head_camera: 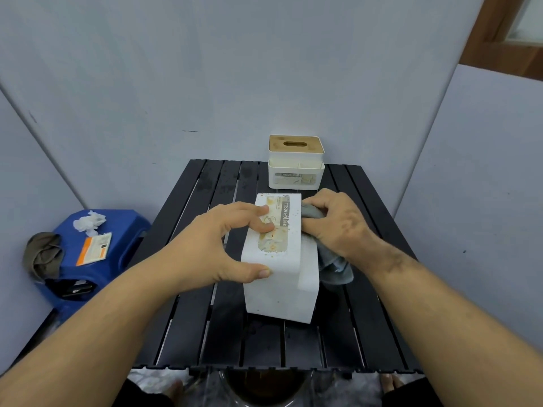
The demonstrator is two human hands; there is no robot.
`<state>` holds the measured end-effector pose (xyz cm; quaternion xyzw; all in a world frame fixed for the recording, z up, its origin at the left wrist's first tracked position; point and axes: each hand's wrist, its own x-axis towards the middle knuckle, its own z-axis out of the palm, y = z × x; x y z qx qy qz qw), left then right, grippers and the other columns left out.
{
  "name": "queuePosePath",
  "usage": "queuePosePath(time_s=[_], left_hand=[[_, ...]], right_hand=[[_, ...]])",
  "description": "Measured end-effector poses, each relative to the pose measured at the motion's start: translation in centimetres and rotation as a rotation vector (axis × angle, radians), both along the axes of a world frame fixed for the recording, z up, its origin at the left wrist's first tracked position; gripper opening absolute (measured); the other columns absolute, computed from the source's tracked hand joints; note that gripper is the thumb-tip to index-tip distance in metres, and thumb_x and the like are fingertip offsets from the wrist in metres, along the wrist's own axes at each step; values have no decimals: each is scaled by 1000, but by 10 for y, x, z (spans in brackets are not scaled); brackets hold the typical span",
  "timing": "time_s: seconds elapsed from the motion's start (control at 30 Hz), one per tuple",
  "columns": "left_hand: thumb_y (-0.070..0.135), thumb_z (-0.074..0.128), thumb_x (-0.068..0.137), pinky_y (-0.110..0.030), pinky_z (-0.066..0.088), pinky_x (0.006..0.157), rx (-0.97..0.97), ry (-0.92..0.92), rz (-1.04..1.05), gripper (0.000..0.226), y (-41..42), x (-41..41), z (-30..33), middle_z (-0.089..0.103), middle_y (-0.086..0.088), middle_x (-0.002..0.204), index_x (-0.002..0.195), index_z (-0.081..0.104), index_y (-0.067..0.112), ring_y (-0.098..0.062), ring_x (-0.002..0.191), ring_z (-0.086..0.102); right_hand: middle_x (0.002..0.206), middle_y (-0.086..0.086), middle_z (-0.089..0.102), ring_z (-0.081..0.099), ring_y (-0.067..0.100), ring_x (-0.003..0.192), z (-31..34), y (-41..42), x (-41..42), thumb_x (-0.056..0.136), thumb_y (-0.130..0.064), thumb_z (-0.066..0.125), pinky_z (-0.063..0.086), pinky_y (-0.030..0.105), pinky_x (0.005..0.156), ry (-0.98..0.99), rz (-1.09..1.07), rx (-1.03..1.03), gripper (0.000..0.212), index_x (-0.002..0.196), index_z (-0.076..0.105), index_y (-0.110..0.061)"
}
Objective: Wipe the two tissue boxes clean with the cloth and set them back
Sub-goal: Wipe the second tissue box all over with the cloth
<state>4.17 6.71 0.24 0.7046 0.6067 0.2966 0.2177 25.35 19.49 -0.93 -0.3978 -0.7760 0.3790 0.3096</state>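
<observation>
Two bare forearms enter from the bottom corners, no sleeves, watch, bracelets or rings visible. Left hand (226,245) and right hand (338,227) both ungloved, nails short and unpainted. Dark clothing, likely shorts or trousers, shows at bottom edge. Bare toes (390,383) peek out under the table edge.

Left hand (226,245) spread, fingers (258,211) pressing; right hand (338,227) curled, gripping.

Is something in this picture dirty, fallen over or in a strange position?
Yes. The near tissue box lies on its side on the black table, its label side speckled with brownish spots. The far tissue box stands upright. Dark smudges mark the table's far left slats.
</observation>
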Motion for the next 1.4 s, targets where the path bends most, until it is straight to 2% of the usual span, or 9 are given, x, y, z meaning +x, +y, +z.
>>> queuePosePath(time_s=[0.2, 0.3, 0.4, 0.6, 0.73, 0.9, 1.03, 1.3, 1.4], left_hand=[[39, 93, 64, -17, 26, 106, -15, -5, 5, 64, -2, 2, 1, 39, 52, 135, 115, 60, 57, 24, 130, 29], [38, 94, 64, -17, 25, 107, -17, -13, 1, 65, -1, 2, 0, 39, 52, 136, 116, 60, 57, 24, 131, 29], [38, 94, 64, -16, 26, 105, -13, -2, -3, 63, 0, 2, 1, 39, 51, 135, 114, 60, 56, 22, 131, 30], [43, 92, 64, -29, 28, 113, -25, 9, 0, 63, -2, 2, 2, 38, 53, 135, 116, 59, 57, 20, 134, 29], [53, 90, 58, -34, 24, 117, -21, -7, -5, 64, -2, 2, 0, 39, 53, 135, 115, 61, 55, 25, 130, 28], [38, 94, 64, -18, 26, 106, -8, 2, 0, 63, -1, 2, 0, 40, 53, 133, 114, 61, 55, 27, 127, 30], [46, 93, 62, -27, 26, 112, -6, -9, -2, 63, -2, 2, 0, 41, 51, 135, 115, 61, 53, 24, 129, 31], [68, 76, 50, -29, 27, 112, -1, -21, -10, 70, -1, 3, -1, 39, 52, 135, 116, 59, 55, 24, 129, 30], [68, 76, 50, -39, 27, 119, -5, -14, -6, 70, -1, 4, 0, 40, 51, 136, 116, 59, 54, 21, 131, 31]], right_hand=[[97, -9, 66, 62, 6, 93, 5, 24, 30, 77, -25, 83, 48, 24, 86, -122, -58, 59, 26, 102, 76, -25], [92, -5, 61, 60, 5, 89, 0, 13, 15, 80, -15, 80, 47, 11, 78, -102, -67, 128, 20, 99, 76, -15], [81, -4, 56, 57, 15, 82, -2, -2, -2, 84, -2, 69, 45, 14, 69, -132, -35, 256, 5, 87, 70, 2], [93, -7, 59, 56, 6, 86, 6, 16, 13, 84, -19, 76, 38, 3, 65, -179, -129, 168, 15, 99, 74, -19], [82, -16, 53, 55, -5, 76, 4, 4, 5, 87, -8, 72, 41, 3, 65, -161, -124, 223, 7, 91, 75, -12], [91, -6, 50, 52, 5, 84, -4, -5, -8, 88, -5, 64, 41, 3, 73, -185, -105, 317, 8, 88, 71, -7], [87, -12, 50, 51, 7, 86, 7, 10, 8, 86, -15, 74, 36, -4, 67, -195, -150, 251, 13, 100, 75, -14], [97, -3, 49, 55, 14, 91, -5, 2, -9, 87, -7, 64, 44, 13, 76, -298, -78, 380, 8, 91, 71, -7], [98, -5, 49, 52, 10, 93, 1, 15, 5, 88, -14, 70, 35, -3, 70, -286, -89, 325, 12, 99, 74, -13]])
